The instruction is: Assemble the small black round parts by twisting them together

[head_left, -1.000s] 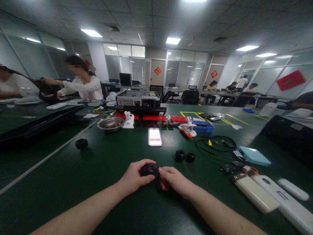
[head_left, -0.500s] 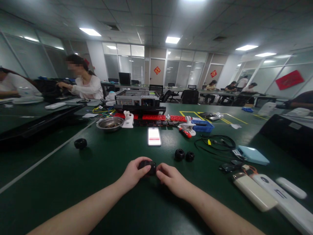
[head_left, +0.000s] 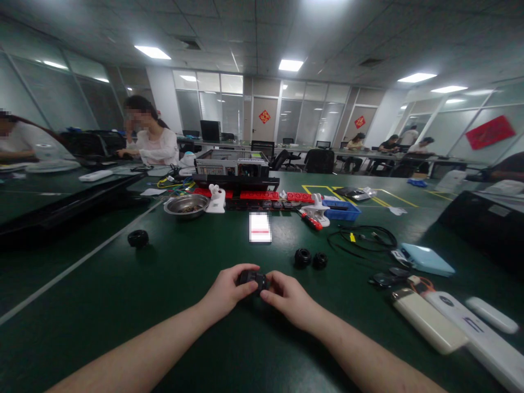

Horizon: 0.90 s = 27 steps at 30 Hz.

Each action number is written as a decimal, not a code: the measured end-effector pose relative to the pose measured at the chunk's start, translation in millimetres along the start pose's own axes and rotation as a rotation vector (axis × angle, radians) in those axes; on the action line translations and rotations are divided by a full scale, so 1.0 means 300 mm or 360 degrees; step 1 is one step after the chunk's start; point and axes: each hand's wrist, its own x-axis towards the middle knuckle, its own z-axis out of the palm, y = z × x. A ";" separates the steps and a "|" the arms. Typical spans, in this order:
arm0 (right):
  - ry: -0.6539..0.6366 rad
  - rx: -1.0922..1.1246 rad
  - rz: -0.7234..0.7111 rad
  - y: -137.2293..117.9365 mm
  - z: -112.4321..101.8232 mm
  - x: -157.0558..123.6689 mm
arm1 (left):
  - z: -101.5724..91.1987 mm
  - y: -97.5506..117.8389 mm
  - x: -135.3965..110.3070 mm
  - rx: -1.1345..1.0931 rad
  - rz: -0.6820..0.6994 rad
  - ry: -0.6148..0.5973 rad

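My left hand (head_left: 227, 289) is closed around a black ribbed cylindrical part (head_left: 250, 277), thumb across its near side. From the other side, my right hand (head_left: 289, 297) pinches the right end of the same part. Its exact kind I cannot make out, and the fingers cover much of it. Two similar black rounded parts, a larger one (head_left: 303, 257) and a smaller one (head_left: 320, 260), rest on the table beyond my right hand. Another black round part (head_left: 138, 238) lies off to the left.
Past my hands lies a lit phone (head_left: 260, 227). Farther back are a metal bowl (head_left: 186, 205), a red-handled tool (head_left: 311, 221) and a blue bin (head_left: 341, 210). A coiled black cable (head_left: 362, 240), a light-blue box (head_left: 426, 258) and a cream power bank (head_left: 429, 321) lie right.
My right hand has closed on the right end of the black part, which now shows between both hands. A person at the back left has raised a hand to the head.
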 end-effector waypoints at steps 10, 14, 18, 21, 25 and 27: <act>0.0223 -0.0532 -0.0165 -0.064 -0.011 -0.050 | 0.032 0.012 0.003 -0.0568 -0.0422 -0.0065; 0.0121 -0.0489 -0.0082 -0.055 -0.019 -0.041 | 0.020 0.043 -0.017 -0.0087 -0.0154 0.0023; -0.0056 -0.0389 -0.0048 -0.031 -0.014 -0.022 | 0.015 0.071 -0.036 0.0240 0.0018 0.0051; -0.0033 -0.0312 -0.0052 -0.024 -0.003 -0.019 | 0.013 0.077 -0.039 0.0268 0.0020 0.0064; 0.0047 -0.0265 -0.0045 -0.023 0.004 -0.019 | 0.008 0.056 -0.025 0.0154 0.0015 0.0010; 0.0061 -0.0242 -0.0044 -0.022 0.005 -0.017 | 0.009 0.036 -0.015 0.0000 -0.0017 -0.0044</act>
